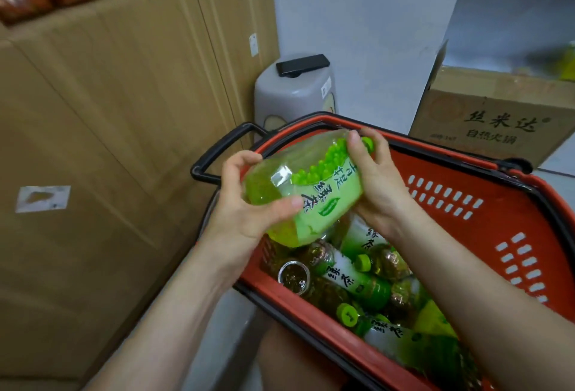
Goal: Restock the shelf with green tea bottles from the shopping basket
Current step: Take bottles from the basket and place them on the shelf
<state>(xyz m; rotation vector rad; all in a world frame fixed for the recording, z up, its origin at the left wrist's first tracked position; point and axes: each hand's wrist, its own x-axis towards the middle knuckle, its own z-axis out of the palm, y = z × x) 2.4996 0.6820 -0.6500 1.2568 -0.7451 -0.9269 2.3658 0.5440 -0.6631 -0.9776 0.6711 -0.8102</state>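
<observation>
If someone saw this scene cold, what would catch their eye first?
A green tea bottle held sideways in both hands, left hand gripping its base and right hand its cap end, just above a red basket. More bottles lie jumbled inside the basket, and tall cardboard boxes fill the left side.
</observation>
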